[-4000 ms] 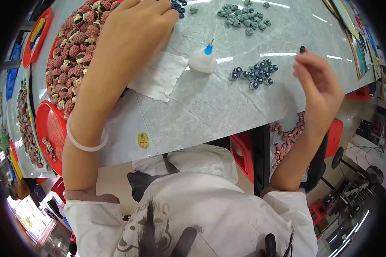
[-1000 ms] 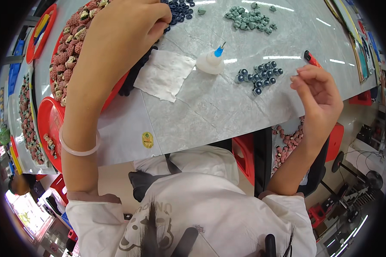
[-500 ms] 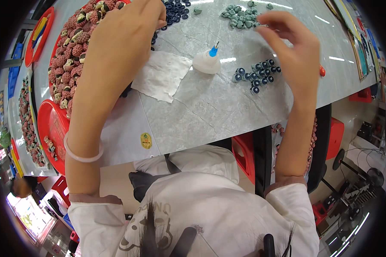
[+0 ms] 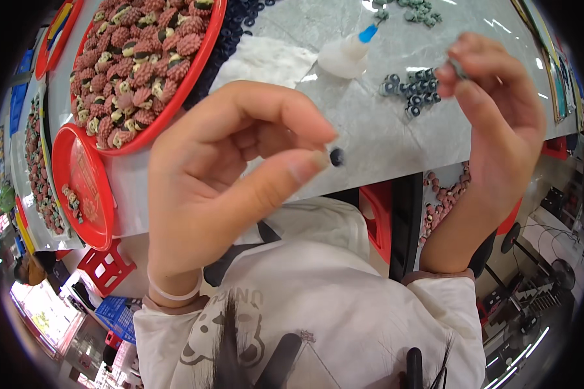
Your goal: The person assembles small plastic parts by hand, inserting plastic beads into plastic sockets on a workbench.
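Thumb and forefinger of my left hand [image 4: 233,175] pinch a small dark blue ring [image 4: 337,157] above the table's near edge. My right hand [image 4: 499,104], raised at the right, has its fingertips closed on a small grey-green piece [image 4: 459,69], partly hidden by the fingers. Just left of that hand stands a cluster of small blue-and-green joined pieces [image 4: 410,91]. Between the hands, farther back, is a white squeeze bottle [image 4: 342,58] with a blue needle tip. More grey-green pieces [image 4: 422,13] lie at the far side, and loose dark blue rings [image 4: 237,29] at the far left.
A crumpled white tissue [image 4: 263,61] lies left of the bottle. A large red tray [image 4: 215,39] heaped with pink figures [image 4: 136,71] fills the left, beside a red lid [image 4: 87,188] holding a few figures. Pink pieces [image 4: 444,201] lie below the table edge at right.
My left hand has come back from the far left toward me, now with a dark blue ring. My right hand has left the grey-green pile, moving right and nearer, with a piece between its fingers.
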Demonstrator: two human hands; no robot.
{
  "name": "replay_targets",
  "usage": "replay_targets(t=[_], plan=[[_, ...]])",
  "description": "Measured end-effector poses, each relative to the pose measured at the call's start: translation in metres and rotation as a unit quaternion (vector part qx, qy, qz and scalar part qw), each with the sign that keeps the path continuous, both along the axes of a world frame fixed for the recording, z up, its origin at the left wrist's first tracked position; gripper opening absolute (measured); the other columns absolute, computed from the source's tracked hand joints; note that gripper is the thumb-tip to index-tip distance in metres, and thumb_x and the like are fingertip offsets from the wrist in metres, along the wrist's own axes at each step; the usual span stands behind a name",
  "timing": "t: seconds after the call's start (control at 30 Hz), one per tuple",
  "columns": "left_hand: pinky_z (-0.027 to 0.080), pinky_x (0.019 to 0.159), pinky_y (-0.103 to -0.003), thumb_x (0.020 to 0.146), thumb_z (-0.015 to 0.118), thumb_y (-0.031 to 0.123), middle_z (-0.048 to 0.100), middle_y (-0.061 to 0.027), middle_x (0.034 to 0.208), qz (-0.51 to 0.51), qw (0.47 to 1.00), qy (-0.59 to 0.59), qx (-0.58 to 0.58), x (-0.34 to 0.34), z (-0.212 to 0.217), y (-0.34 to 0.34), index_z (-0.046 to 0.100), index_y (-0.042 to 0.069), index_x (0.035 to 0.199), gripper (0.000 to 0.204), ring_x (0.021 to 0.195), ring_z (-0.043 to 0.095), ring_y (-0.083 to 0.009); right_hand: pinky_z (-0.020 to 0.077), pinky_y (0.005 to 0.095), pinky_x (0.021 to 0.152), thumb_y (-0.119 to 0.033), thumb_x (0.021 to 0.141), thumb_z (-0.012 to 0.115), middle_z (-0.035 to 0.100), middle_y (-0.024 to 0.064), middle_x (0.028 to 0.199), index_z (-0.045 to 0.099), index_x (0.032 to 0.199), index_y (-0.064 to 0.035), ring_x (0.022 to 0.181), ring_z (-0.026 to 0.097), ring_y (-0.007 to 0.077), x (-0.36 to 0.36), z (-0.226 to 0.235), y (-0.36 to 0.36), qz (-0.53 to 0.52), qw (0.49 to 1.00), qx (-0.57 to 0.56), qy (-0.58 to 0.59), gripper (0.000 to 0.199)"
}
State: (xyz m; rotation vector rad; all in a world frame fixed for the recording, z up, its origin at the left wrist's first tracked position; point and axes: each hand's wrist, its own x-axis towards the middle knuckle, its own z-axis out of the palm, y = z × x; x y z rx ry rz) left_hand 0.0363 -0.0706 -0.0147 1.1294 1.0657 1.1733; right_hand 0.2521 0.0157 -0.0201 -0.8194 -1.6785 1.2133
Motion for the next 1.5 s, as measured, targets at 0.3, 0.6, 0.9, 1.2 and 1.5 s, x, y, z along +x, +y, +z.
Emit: replay_targets(t=[0.3,0.6,0.9,1.2,1.5], plan=[[0.039,0.063,-0.020,0.079,0.051,0.001,0.052,-0.0066,0.087,0.095,0.991,0.087,0.028,0.003,-0.024,-0.007,0.049,-0.001,0.094,0.016,0.071,0.049,-0.0088,0.0453,0.0256,0.064,0.004,0.075,0.051,0.055,0.0152,0.097,0.055,0.094,0.0039,0.076,0.056,0.0178,-0.002,-0.030,-0.038,-0.105,0.992,-0.047,0.053,0.019],[0.039,0.069,-0.019,0.082,0.050,0.005,0.055,-0.0053,0.089,0.126,0.917,0.364,0.107,-0.036,0.016,0.019,0.053,-0.002,0.094,0.015,0.074,0.050,-0.0079,0.0440,0.0263,0.067,0.005,0.076,0.051,0.056,0.0136,0.095,0.056,0.093,0.0054,0.076,0.055,0.0162,0.028,-0.026,-0.041,-0.214,0.976,-0.009,0.032,0.018],[0.037,0.070,-0.029,0.066,0.057,0.010,0.051,-0.0069,0.070,-0.049,0.692,0.669,0.268,-0.022,0.027,0.091,0.055,0.007,0.063,0.005,0.073,0.050,-0.0197,0.0424,0.0250,0.064,0.003,0.076,0.051,0.056,0.0124,0.092,0.057,0.091,0.0047,0.073,0.053,0.0145,0.029,-0.017,-0.043,-0.207,0.978,-0.036,0.016,0.016],[0.039,0.061,-0.023,0.076,0.055,0.011,0.050,-0.0029,0.072,-0.055,0.521,0.730,0.439,-0.026,-0.005,0.113,0.054,0.004,0.075,0.007,0.066,0.051,-0.0128,0.0422,0.0246,0.065,0.002,0.076,0.052,0.055,0.0122,0.092,0.056,0.091,0.0048,0.073,0.053,0.0140,0.043,-0.020,-0.043,-0.240,0.969,-0.054,0.004,0.016],[0.035,0.056,-0.019,0.077,0.053,0.013,0.044,-0.0006,0.070,0.010,0.898,0.406,0.172,-0.010,0.020,0.065,0.051,0.002,0.076,0.012,0.062,0.046,-0.0074,0.0426,0.0239,0.064,-0.001,0.077,0.054,0.052,0.0138,0.097,0.056,0.092,0.0033,0.073,0.052,0.0148,0.044,-0.011,-0.049,-0.195,0.980,-0.001,0.027,0.016]])
